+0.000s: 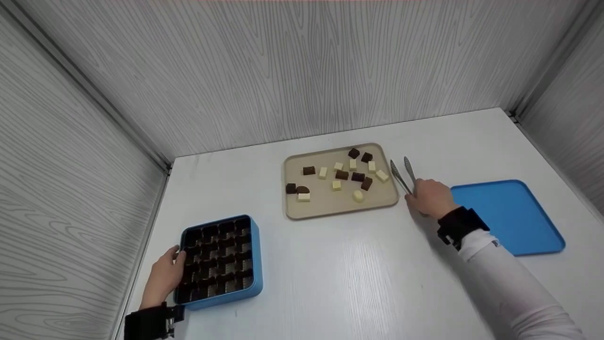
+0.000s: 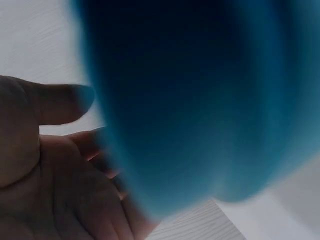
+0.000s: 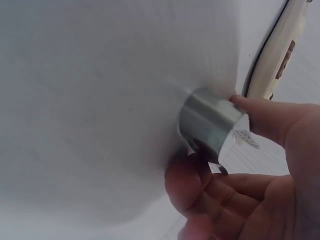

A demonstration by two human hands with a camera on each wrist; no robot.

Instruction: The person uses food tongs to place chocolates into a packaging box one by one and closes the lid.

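At right of centre your right hand [image 1: 430,197] is pinching the shiny steel tongs [image 1: 402,175] beside the beige tray [image 1: 292,210], while your left hand [image 1: 165,274], fingers curled, is gripping the blue compartmented tin [image 1: 255,264] at lower left.

Tongs [image 1: 402,175] between chocolate tray [image 1: 292,212] and lid [image 1: 519,217].

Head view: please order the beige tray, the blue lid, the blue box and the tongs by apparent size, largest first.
1. Blue lid and beige tray: alike, so unranked.
2. Blue box, nearer the camera, so unsure.
3. Tongs, held by the right hand.
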